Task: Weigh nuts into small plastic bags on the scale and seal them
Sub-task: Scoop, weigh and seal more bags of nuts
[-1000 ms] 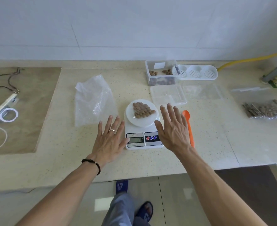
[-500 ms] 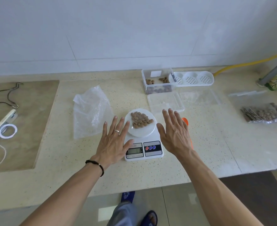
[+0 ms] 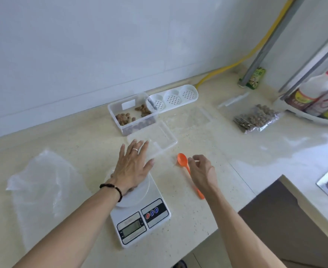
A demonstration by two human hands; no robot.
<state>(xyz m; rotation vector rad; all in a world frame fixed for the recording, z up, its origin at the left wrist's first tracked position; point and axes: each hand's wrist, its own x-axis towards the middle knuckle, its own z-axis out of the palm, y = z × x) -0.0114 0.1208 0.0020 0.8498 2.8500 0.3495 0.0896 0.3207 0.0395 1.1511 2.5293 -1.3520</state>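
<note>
A white kitchen scale [image 3: 140,215] stands on the speckled counter [image 3: 93,132] near the front edge, its display and buttons facing the person. The left hand [image 3: 133,167] lies flat over the round white weighing plate [image 3: 138,194], fingers straight and spread, pointing toward the far side — it covers most of the plate, so what lies on the plate cannot be told. A ring sits on one finger and a dark bead bracelet [image 3: 112,189] circles the wrist. To the right of the scale lies an orange spoon [image 3: 188,171], bowl toward the far side, handle running near and right. The right hand [image 3: 202,171] hovers over the spoon's handle with fingers loosely curled; whether it touches or pinches the handle cannot be told. Just beyond the left fingertips lies a clear plastic lid [image 3: 159,140], flat on the counter. Farther back stands an open clear container [image 3: 132,113] with brown nuts [image 3: 123,118] in it, and beside it to the right a white tray with three perforated wells [image 3: 175,97]. A crumpled clear plastic bag [image 3: 43,180] rests on the left of the scale. On the far right lie filled bags of nuts [image 3: 257,118], close together, near a white rack holding bottles [image 3: 314,97]. A yellow hose [image 3: 227,68] runs along the wall.
</note>
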